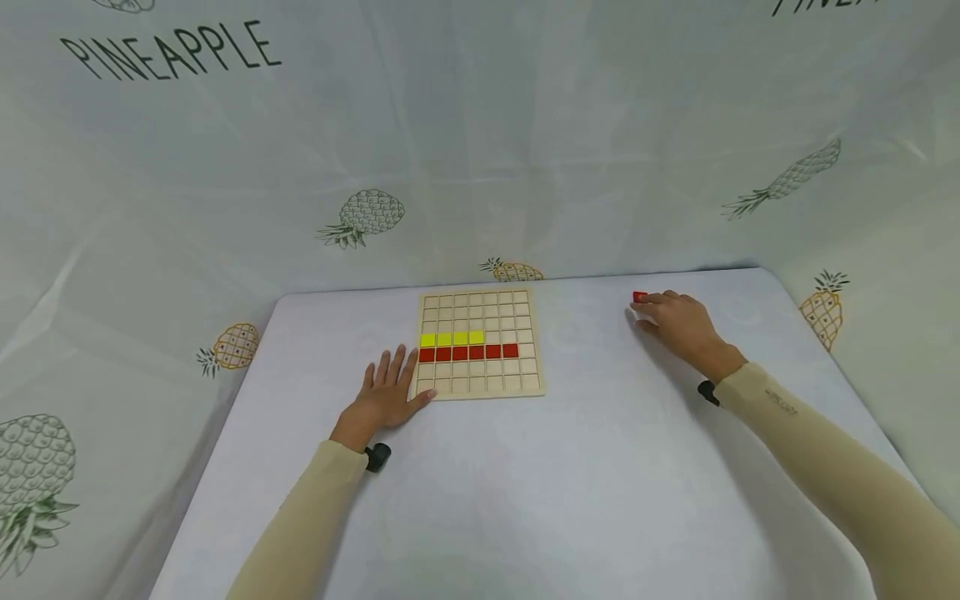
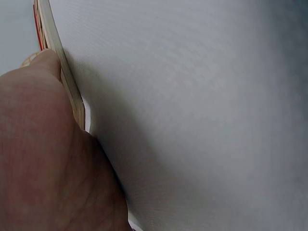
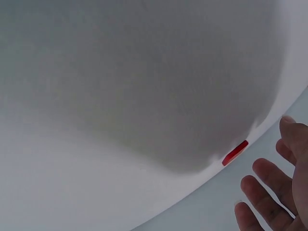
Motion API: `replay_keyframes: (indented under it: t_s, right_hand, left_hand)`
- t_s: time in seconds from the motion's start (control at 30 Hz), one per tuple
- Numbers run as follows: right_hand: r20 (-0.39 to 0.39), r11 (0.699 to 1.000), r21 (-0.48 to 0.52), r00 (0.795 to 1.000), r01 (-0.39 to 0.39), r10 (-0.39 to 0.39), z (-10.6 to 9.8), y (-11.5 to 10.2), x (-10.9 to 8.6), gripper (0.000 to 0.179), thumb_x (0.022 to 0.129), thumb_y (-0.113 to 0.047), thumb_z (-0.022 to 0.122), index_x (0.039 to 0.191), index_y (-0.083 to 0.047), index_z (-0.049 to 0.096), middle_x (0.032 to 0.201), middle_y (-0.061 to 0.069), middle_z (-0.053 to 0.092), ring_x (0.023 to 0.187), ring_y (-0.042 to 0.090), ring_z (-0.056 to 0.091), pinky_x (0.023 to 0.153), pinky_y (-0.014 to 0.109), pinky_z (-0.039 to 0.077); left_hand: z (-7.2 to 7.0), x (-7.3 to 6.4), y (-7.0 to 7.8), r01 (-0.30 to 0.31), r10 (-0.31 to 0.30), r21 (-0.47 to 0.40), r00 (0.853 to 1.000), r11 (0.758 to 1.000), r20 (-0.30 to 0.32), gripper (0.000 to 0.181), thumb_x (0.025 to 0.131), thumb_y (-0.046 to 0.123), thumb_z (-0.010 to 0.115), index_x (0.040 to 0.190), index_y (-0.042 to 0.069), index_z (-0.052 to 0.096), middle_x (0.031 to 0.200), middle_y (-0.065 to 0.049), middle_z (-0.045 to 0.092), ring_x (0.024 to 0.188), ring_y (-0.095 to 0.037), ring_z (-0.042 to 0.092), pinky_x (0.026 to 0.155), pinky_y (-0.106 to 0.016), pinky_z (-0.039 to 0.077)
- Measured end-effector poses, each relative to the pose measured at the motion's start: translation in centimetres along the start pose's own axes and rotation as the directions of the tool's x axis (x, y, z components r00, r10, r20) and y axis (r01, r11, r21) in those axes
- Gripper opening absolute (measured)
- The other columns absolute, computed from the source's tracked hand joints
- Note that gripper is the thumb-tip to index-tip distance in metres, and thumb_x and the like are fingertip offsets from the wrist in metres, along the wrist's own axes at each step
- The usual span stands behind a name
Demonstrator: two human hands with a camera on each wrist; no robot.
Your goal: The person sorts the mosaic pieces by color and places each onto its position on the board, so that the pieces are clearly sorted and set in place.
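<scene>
A pale wooden grid board (image 1: 480,385) lies flat on the white table. Several yellow tiles (image 1: 444,339) fill squares at the left of one row, and several dark red tiles (image 1: 460,353) line the row just in front of it. My left hand (image 1: 384,402) rests spread at the board's left edge, thumb on its near left corner. Far to the right, a single red tile (image 3: 235,153) lies on the table. Over it reaches my right hand (image 1: 678,323), fingers extended and loosely bent. In the right wrist view, these fingers (image 3: 272,175) show apart from the tile.
The white table (image 1: 525,500) carries the board near its back edge. Behind and around it hangs a pale sheet (image 1: 480,125) printed with pineapples. Dark straps with small devices sit at both wrists, below beige sleeves (image 1: 315,508).
</scene>
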State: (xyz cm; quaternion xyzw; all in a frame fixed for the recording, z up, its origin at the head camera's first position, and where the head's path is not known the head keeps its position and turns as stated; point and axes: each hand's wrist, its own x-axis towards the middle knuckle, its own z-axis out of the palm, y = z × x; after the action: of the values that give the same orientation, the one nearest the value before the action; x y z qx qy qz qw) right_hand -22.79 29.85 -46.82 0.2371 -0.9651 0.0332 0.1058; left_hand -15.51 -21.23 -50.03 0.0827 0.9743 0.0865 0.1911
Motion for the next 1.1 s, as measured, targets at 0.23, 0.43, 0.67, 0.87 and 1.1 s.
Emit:
replay_keyframes:
  t_s: [0.23,0.43,0.67,0.87,1.1]
  right_hand:
    - [0.034,1.000,-0.006,0.999,-0.011,0.011,0.1,1.0,0.8,0.042,0.089,-0.004,0.083,0.129,0.003,0.073,0.131,0.024,0.071,0.114,0.044,0.068,0.095,0.059,0.057]
    - [0.053,1.000,0.008,0.998,-0.022,0.022,0.5,1.9,1.2,0.041,0.091,-0.002,0.081,0.130,0.004,0.071,0.130,0.027,0.071,0.115,0.046,0.067,0.093,0.059,0.058]
    - [0.086,0.999,-0.012,0.995,-0.045,0.046,0.9,2.5,1.6,0.042,0.096,-0.004,0.077,0.136,0.002,0.068,0.134,0.028,0.068,0.118,0.047,0.066,0.094,0.060,0.057]
    - [0.100,1.000,0.023,0.995,-0.021,0.019,1.0,2.6,1.7,0.043,0.097,-0.001,0.073,0.140,0.002,0.066,0.139,0.028,0.065,0.122,0.049,0.064,0.098,0.061,0.054]
    - [0.084,1.000,0.030,0.996,0.005,-0.007,1.1,2.5,2.1,0.042,0.097,0.005,0.070,0.139,0.002,0.067,0.139,0.027,0.066,0.123,0.049,0.063,0.099,0.062,0.053]
  left_hand:
    - [0.0,0.0,0.0,-0.001,0.001,0.007,1.000,1.000,0.003,0.094,0.107,0.059,0.046,0.170,0.007,0.000,0.177,-0.022,-0.009,0.162,-0.046,-0.009,0.128,-0.064,-0.005]
    - [0.0,-0.1,0.0,-0.001,0.001,0.004,1.000,1.000,-0.001,0.094,0.107,0.059,0.046,0.170,0.007,0.000,0.177,-0.021,-0.008,0.162,-0.046,-0.009,0.128,-0.064,-0.005]
    - [0.0,-0.1,-0.1,-0.011,0.011,0.005,1.000,1.000,-0.003,0.094,0.107,0.060,0.044,0.170,0.007,-0.001,0.177,-0.021,-0.009,0.162,-0.046,-0.009,0.128,-0.064,-0.005]
    - [0.1,0.1,-0.2,-0.012,0.012,0.001,1.000,1.000,-0.006,0.094,0.107,0.061,0.044,0.170,0.007,0.000,0.177,-0.021,-0.009,0.162,-0.046,-0.009,0.128,-0.064,-0.005]
    - [0.2,0.1,-0.2,-0.001,0.001,0.010,1.000,1.000,-0.005,0.095,0.106,0.061,0.045,0.171,0.009,-0.001,0.177,-0.020,-0.010,0.162,-0.045,-0.009,0.128,-0.063,-0.005]
